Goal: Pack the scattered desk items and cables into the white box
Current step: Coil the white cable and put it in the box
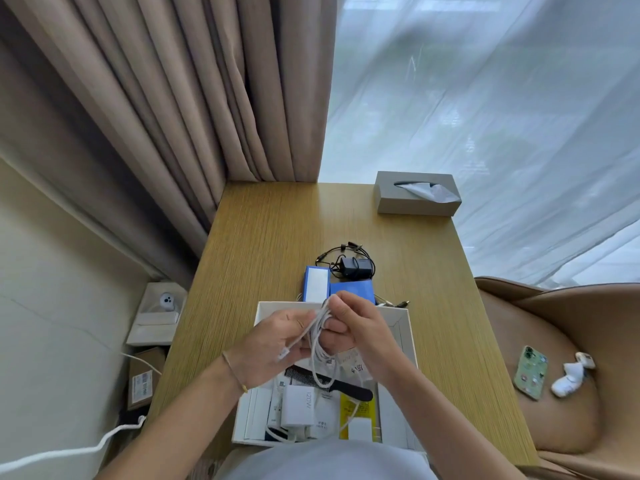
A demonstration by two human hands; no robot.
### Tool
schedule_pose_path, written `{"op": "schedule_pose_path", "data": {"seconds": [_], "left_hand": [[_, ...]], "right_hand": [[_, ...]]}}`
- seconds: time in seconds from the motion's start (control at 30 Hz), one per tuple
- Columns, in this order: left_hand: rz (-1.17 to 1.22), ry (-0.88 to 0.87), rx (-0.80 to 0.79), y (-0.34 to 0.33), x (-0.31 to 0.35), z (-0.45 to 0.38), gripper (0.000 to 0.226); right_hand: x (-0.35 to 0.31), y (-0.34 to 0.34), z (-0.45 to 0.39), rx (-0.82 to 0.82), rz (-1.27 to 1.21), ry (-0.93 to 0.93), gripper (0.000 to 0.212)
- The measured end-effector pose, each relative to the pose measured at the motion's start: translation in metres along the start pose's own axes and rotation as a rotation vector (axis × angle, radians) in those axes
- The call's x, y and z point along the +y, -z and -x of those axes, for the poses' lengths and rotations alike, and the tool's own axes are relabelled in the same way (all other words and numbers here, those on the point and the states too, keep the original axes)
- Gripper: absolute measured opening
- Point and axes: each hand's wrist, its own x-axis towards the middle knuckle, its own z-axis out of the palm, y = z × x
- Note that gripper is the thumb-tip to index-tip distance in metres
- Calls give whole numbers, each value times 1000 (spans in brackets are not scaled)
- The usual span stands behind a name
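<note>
An open white box (408, 341) sits at the near edge of the wooden desk (270, 237). Inside lie a white 120W charger (298, 405), a black comb (332, 382), a yellow packet (358, 410) and papers. Both hands hover over the box holding a white cable (317, 344). My left hand (277, 341) pinches the cable's plug end. My right hand (360, 327) grips the looped strands, and a loop hangs down toward the comb. Behind the box stand two blue boxes (351, 291) and a black adapter with its tangled black cable (353, 265).
A grey tissue box (417, 197) stands at the desk's far right corner. A brown chair (561, 393) to the right holds a green-cased phone (530, 371) and a white object (569, 379). Boxes and a white cord (69, 452) lie on the floor at left. Curtains hang behind the desk.
</note>
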Motion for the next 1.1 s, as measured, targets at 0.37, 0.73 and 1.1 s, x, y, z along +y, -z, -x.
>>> {"op": "schedule_pose_path", "data": {"seconds": [0.37, 0.73, 1.1], "left_hand": [[-258, -209, 609, -28, -15, -12, 51], [171, -66, 148, -28, -44, -11, 59], [-388, 79, 275, -24, -67, -18, 10]], "right_hand": [[16, -14, 1, 161, 293, 108, 33], [23, -6, 0, 463, 423, 73, 20], [20, 22, 19, 257, 692, -236, 16]]}}
